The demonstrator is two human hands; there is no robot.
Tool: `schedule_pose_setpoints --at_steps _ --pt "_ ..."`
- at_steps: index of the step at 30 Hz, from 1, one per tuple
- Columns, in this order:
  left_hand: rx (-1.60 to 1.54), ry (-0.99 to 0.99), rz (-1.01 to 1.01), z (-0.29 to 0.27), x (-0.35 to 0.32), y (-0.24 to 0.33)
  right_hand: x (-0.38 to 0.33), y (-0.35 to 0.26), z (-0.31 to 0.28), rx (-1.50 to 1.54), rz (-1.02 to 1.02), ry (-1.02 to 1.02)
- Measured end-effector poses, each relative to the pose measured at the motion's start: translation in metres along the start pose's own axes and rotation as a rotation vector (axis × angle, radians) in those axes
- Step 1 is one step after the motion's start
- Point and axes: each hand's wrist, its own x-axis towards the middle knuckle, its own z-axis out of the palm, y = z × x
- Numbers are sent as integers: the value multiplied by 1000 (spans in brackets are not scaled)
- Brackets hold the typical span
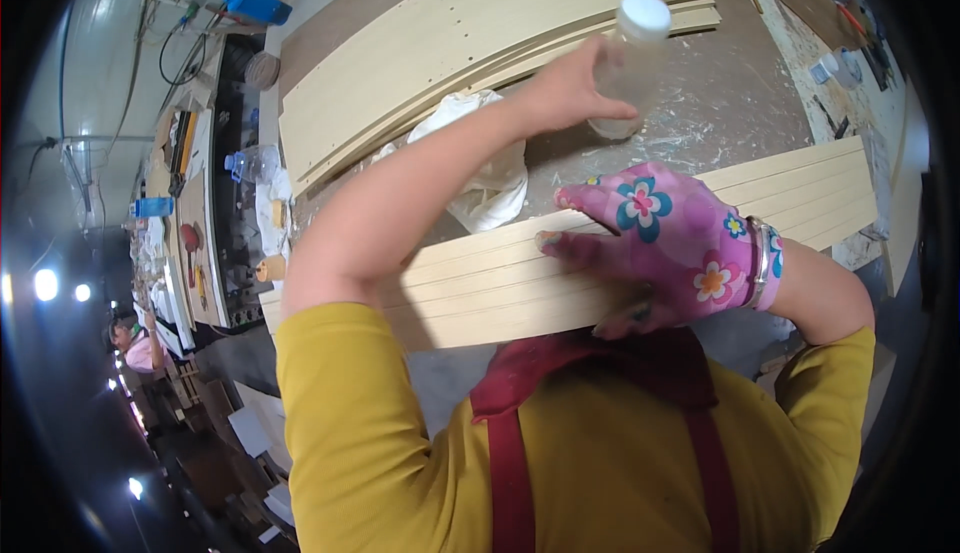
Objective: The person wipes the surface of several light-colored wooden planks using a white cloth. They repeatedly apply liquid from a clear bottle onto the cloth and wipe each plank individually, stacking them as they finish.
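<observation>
your brown, white-scuffed table (745,78) fills the upper middle of the frame. across its upper left lies a stack of pale boards (390,73), its long axis climbing toward the upper right; a few small dark holes dot the top one, and the upper edge of the frame cuts the stack off.

below it, your row of pale slats (480,283) spans the middle of the frame, its long axis rising gently from left to right. thin dark lines run along its length, the wood looks smooth and cream-coloured, and the right end is cut at a slant. your left arm covers part of its left stretch.

your right hand (670,238), in a pink flowered glove, lies over the slats with two fingers spread apart; you cannot tell here whether its thumb clamps the lower edge.

a crumpled white cloth (490,188) sits partly behind your left forearm. your bare left hand (570,88) is closed around the bottle (635,68), upper right of centre, most fingers hidden. the bottle is translucent and blurred, its white cap pointing up the frame, leaning slightly right; whether its base touches the table is unclear.
</observation>
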Motion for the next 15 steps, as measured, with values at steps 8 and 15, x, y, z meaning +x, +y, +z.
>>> schedule_pose_setpoints --at_steps 8,15 --pt "469 333 -163 -132 -148 65 0 -8 -6 -2 69 7" --pt "1123 78 -574 -135 -223 28 2 -12 -7 -71 75 -25"
